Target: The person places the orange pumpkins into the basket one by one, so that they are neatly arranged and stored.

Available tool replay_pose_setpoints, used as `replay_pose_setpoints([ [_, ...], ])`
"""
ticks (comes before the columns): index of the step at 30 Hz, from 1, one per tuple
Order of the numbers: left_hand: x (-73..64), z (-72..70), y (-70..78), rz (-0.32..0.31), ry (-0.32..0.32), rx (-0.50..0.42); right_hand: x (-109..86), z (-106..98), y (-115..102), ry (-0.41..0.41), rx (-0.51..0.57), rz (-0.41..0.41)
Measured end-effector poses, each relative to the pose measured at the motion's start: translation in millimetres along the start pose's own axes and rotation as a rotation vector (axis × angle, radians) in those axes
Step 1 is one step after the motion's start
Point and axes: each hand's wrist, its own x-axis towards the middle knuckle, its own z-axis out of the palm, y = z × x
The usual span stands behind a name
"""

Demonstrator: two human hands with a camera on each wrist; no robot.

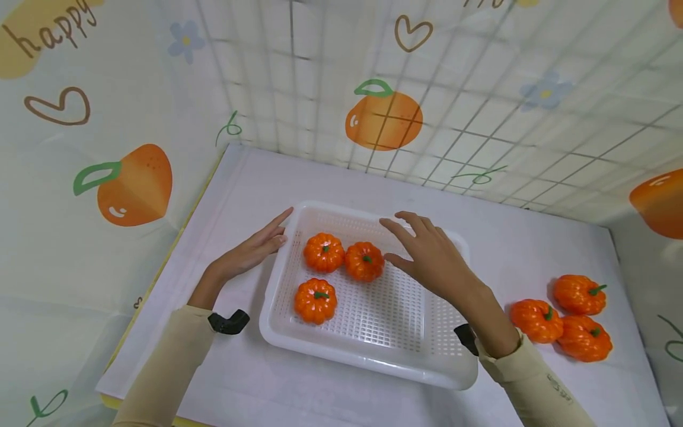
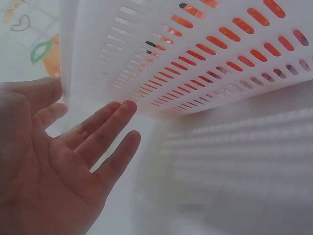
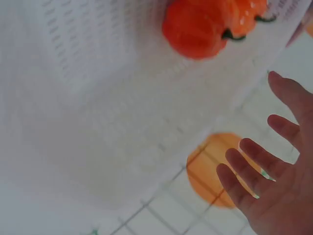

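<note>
A white perforated plastic basket (image 1: 368, 370) sits on the table with three small orange pumpkins inside, toward its left half: one at the back left (image 1: 324, 252), one beside it (image 1: 364, 261) and one nearer the front (image 1: 315, 301). My left hand (image 1: 255, 248) is at the basket's left wall, fingers extended along the rim; in the left wrist view its fingertips (image 2: 128, 106) come right up to the slotted side. Over the basket's back right part hovers my right hand (image 1: 434, 261), fingers spread and slightly bent, holding nothing, its thumb close to the middle pumpkin.
Three more orange pumpkins (image 1: 535, 321) lie grouped on the white tabletop (image 1: 501, 249) right of the basket, beyond my right forearm. A wire grid (image 1: 469, 127) behind a printed cloth stands along the back edge. Printed cloth (image 1: 69, 261) also hangs at the left.
</note>
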Motion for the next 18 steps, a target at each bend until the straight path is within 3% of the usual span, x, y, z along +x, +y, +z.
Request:
replay_pose_setpoints([
  [7, -0.7, -0.7, -0.9, 0.003, -0.003, 0.003, -17.0, -25.2, 20.9, 0.035, -0.064, 0.111],
  [13, 1.2, -1.2, -2.4, 0.012, -0.013, -0.004, -41.3, -42.6, 45.1, 0.005, -0.069, 0.261],
  [18, 0.9, -2.1, 0.5, 0.023, -0.027, -0.013, -63.0, -51.1, 71.9, 0.035, -0.083, 0.353],
])
